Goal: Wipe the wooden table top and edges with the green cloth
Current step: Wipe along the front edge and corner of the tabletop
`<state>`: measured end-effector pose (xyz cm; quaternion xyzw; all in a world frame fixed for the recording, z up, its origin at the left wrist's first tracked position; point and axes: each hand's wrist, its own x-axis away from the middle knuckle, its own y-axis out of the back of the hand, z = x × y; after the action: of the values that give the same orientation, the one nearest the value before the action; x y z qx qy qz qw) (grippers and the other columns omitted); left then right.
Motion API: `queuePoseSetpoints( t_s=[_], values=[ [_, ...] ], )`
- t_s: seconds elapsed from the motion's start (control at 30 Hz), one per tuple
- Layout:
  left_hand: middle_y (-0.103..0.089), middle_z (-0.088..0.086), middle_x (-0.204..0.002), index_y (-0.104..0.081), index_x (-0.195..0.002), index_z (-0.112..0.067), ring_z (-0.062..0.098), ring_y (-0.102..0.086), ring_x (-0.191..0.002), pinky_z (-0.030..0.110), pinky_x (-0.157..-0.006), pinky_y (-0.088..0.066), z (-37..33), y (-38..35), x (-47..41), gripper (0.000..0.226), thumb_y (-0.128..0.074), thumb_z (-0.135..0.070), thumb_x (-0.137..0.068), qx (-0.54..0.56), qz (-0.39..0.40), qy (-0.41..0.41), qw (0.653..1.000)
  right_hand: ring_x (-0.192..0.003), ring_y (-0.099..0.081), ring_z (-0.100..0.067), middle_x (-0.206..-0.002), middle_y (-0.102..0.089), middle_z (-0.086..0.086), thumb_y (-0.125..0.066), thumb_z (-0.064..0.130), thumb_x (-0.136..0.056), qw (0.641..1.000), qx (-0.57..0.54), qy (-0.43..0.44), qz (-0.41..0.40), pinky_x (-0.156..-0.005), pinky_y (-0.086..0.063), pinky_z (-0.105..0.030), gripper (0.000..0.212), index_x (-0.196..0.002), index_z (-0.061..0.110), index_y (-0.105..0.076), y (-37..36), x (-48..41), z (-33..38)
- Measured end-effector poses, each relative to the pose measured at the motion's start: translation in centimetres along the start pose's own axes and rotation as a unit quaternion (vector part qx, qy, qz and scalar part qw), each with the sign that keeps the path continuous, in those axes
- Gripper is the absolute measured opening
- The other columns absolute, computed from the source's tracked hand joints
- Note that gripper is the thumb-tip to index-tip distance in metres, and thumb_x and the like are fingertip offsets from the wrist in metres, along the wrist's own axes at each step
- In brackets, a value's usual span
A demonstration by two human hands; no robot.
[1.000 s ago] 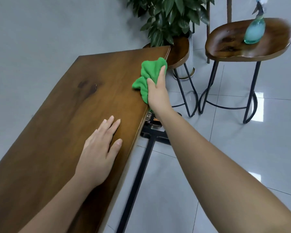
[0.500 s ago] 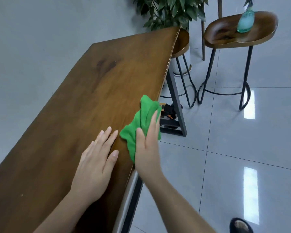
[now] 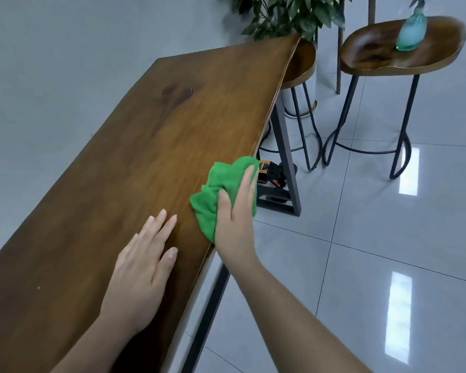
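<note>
The right hand holds the bunched green cloth over the wooden table edge, thumb on top. The left hand lies flat on the tabletop nearby.
</note>
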<state>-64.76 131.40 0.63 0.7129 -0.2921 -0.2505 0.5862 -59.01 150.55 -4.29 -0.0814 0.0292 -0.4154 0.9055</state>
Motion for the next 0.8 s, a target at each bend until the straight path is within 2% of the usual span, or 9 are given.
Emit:
queuePoseSetpoints(
  t_s=[0.03, 0.13, 0.2, 0.33, 0.43, 0.5, 0.57, 0.7, 0.8],
  values=[
    [-0.016, -0.030, -0.180, -0.028, -0.172, -0.045, -0.002, -0.009, -0.168, 0.053, -0.135, -0.022, -0.1, 0.0, 0.0, 0.060, -0.020, -0.059, -0.115, 0.000, -0.001, 0.003, 1.000, -0.165, 0.008, 0.004, -0.183, 0.010, 0.013, -0.040, 0.030, -0.119, 1.000, 0.003, 0.001, -0.008, -0.124, -0.001, -0.006, 0.074, -0.175, 0.030, 0.007, 0.4, -2.5, -0.1],
    [-0.017, -0.029, -0.180, -0.029, -0.172, -0.044, -0.002, -0.009, -0.167, 0.052, -0.135, -0.021, -0.3, 0.1, -0.1, 0.060, -0.019, -0.059, -0.115, -0.007, 0.000, 0.004, 1.000, -0.170, -0.010, -0.017, -0.185, -0.004, 0.005, -0.040, 0.037, -0.115, 0.999, 0.025, -0.011, -0.026, -0.137, -0.015, -0.044, 0.078, -0.175, 0.030, 0.008, 1.6, -9.6, -0.3],
    [-0.018, -0.029, -0.179, -0.030, -0.172, -0.043, -0.002, -0.009, -0.167, 0.050, -0.135, -0.019, -0.4, 0.1, -0.2, 0.062, -0.016, -0.062, -0.114, -0.008, 0.000, 0.009, 1.000, -0.169, -0.015, -0.021, -0.185, -0.006, 0.004, -0.041, 0.038, -0.114, 0.999, 0.028, -0.024, -0.024, -0.135, -0.022, -0.052, 0.079, -0.174, 0.033, 0.011, 2.2, -12.4, 0.0],
    [-0.019, -0.029, -0.179, -0.031, -0.172, -0.043, -0.003, -0.010, -0.167, 0.048, -0.134, -0.018, -0.6, 0.2, -0.5, 0.064, -0.014, -0.064, -0.114, -0.016, 0.000, 0.016, 1.000, -0.170, -0.009, -0.015, -0.185, -0.002, 0.006, -0.040, 0.031, -0.118, 1.000, 0.008, -0.018, -0.024, -0.136, -0.018, -0.043, 0.077, -0.175, 0.032, 0.011, 2.3, -12.1, 0.2],
    [-0.017, -0.030, -0.179, -0.030, -0.172, -0.044, -0.003, -0.009, -0.167, 0.045, -0.134, -0.017, -0.6, 0.3, -0.4, 0.059, -0.018, -0.057, -0.115, -0.019, 0.003, 0.014, 1.000, -0.168, 0.002, -0.004, -0.184, 0.003, 0.007, -0.038, 0.027, -0.119, 1.000, 0.007, -0.004, -0.022, -0.118, -0.004, -0.001, 0.073, -0.175, 0.029, 0.008, 1.7, -8.5, 0.2],
    [-0.016, -0.031, -0.179, -0.029, -0.172, -0.044, -0.002, -0.008, -0.167, 0.044, -0.134, -0.016, -0.7, 0.3, -0.4, 0.058, -0.020, -0.054, -0.116, -0.023, 0.008, 0.014, 1.000, -0.159, 0.010, 0.015, -0.184, 0.008, 0.011, -0.037, 0.029, -0.120, 1.000, 0.001, -0.013, -0.014, -0.105, -0.001, 0.010, 0.072, -0.175, 0.032, 0.008, 0.9, -5.0, 0.3],
    [-0.016, -0.031, -0.179, -0.029, -0.172, -0.044, -0.002, -0.008, -0.168, 0.043, -0.134, -0.016, -0.8, 0.2, -0.5, 0.057, -0.022, -0.052, -0.116, -0.022, 0.009, 0.013, 1.000, -0.153, 0.014, 0.023, -0.182, 0.013, 0.019, -0.036, 0.031, -0.120, 1.000, -0.007, -0.016, -0.014, -0.108, 0.000, 0.009, 0.071, -0.174, 0.036, 0.009, -0.1, -0.9, 0.3],
    [-0.015, -0.031, -0.180, -0.029, -0.172, -0.043, -0.001, -0.008, -0.168, 0.041, -0.133, -0.015, -0.6, 0.4, -0.4, 0.056, -0.024, -0.050, -0.117, -0.021, 0.009, 0.011, 1.000, -0.161, 0.014, 0.012, -0.176, 0.020, 0.034, -0.032, 0.040, -0.118, 0.999, -0.005, -0.043, 0.003, -0.127, -0.003, -0.012, 0.071, -0.169, 0.046, 0.016, -2.5, 7.3, 0.0],
    [-0.014, -0.031, -0.180, -0.028, -0.172, -0.044, -0.001, -0.008, -0.168, 0.043, -0.134, -0.015, -0.5, 0.3, -0.5, 0.055, -0.024, -0.047, -0.117, -0.019, 0.015, 0.012, 1.000, -0.161, 0.013, 0.012, -0.172, 0.023, 0.039, -0.028, 0.049, -0.113, 0.997, -0.016, -0.079, 0.019, -0.133, -0.007, -0.023, 0.073, -0.163, 0.053, 0.024, -3.6, 11.8, 0.0]
  ],
)
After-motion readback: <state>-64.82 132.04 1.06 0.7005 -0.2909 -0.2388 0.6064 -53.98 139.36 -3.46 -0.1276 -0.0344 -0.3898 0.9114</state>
